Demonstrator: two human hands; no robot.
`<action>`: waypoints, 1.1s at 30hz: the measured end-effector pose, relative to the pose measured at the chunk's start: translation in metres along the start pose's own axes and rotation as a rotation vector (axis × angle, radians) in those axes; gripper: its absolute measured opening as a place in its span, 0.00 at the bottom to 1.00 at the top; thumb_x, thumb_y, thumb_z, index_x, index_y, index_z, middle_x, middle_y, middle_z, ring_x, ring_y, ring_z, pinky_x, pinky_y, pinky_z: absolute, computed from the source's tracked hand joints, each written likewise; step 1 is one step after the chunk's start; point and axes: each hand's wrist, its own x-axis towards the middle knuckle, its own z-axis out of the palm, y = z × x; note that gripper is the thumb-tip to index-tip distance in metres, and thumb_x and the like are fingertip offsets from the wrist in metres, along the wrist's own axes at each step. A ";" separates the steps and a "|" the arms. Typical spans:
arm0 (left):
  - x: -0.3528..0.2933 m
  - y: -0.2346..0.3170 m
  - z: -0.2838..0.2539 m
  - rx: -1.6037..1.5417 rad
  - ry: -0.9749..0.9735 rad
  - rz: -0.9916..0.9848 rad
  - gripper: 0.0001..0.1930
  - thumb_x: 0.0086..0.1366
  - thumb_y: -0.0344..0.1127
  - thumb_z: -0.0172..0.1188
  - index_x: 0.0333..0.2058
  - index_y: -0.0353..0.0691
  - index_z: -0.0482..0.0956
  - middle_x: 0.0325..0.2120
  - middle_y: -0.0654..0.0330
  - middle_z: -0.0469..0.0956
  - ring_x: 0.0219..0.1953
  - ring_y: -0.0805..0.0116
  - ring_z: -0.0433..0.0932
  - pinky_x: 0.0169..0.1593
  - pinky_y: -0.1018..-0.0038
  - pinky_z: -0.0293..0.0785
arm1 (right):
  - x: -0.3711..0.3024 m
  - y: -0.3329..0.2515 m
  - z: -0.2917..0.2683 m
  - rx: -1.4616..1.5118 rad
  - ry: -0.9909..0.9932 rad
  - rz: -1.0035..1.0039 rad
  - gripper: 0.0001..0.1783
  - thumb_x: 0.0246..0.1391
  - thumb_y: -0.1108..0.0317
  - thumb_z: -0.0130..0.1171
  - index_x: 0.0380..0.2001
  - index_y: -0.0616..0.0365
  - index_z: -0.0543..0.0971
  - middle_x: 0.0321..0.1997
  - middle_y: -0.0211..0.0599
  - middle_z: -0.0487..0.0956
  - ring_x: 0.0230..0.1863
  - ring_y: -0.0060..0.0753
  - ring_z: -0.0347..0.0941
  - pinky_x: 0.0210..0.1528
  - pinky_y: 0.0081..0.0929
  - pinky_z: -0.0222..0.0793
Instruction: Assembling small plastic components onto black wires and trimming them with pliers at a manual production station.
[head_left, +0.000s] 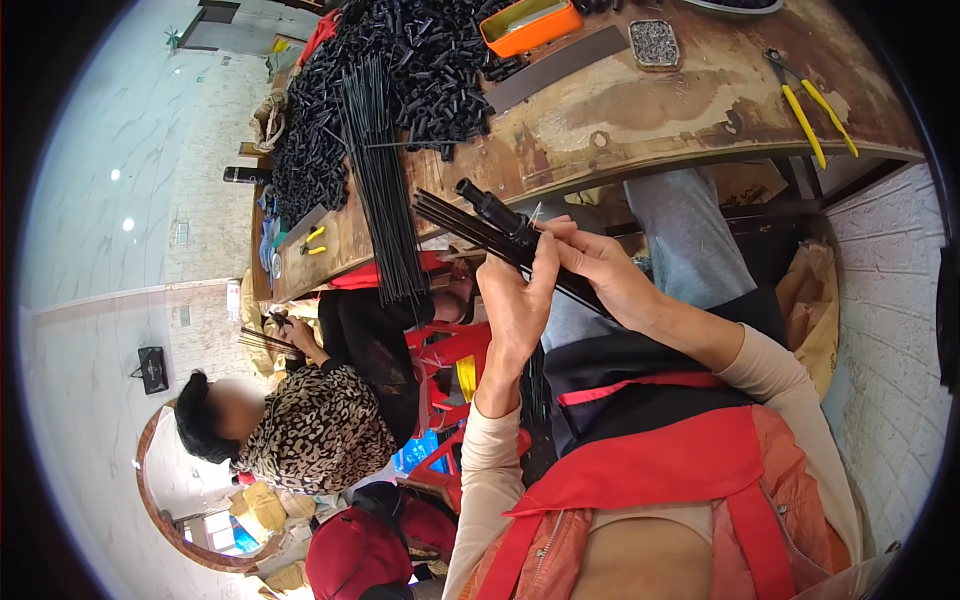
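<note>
My left hand [515,300] is closed around a bundle of thin black rods [458,224] above my lap. Their ends stick out past the fingers toward the table. Against the bundle lies a black tubular fitting [488,207], slanting the same way. Thumb and fingers of my right hand [605,268] are pinched together at the fitting's near end, touching my left hand. A thin pale sliver [538,213] shows at those fingertips; what exactly they grip is hidden.
On the worn wooden table [690,110] lie a heap of black tubular parts [430,65], a long stack of black rods [378,190], an orange box [530,25], a tray of small metal pieces [655,45] and yellow-handled pliers [808,115]. A co-worker [320,430] sits at left, holding rods.
</note>
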 end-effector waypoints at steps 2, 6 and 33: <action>0.000 -0.001 0.003 0.000 0.012 0.016 0.09 0.66 0.27 0.53 0.38 0.28 0.81 0.35 0.53 0.84 0.38 0.71 0.81 0.45 0.75 0.75 | 0.000 -0.005 0.000 -0.003 -0.014 -0.031 0.23 0.67 0.61 0.49 0.58 0.65 0.71 0.48 0.28 0.76 0.48 0.15 0.69 0.53 0.19 0.65; 0.002 -0.011 0.007 0.027 -0.049 0.125 0.09 0.68 0.28 0.52 0.40 0.29 0.79 0.37 0.54 0.83 0.40 0.69 0.81 0.46 0.73 0.74 | -0.006 -0.009 -0.001 -0.118 0.058 -0.061 0.21 0.67 0.62 0.48 0.57 0.65 0.72 0.52 0.29 0.76 0.52 0.17 0.69 0.56 0.20 0.64; 0.003 -0.022 0.039 -0.818 -0.197 -0.247 0.06 0.62 0.28 0.59 0.34 0.39 0.70 0.18 0.70 0.62 0.16 0.81 0.58 0.19 0.81 0.52 | -0.074 -0.185 -0.094 -0.633 0.537 -0.050 0.16 0.63 0.54 0.52 0.36 0.58 0.72 0.21 0.29 0.72 0.23 0.19 0.69 0.26 0.18 0.63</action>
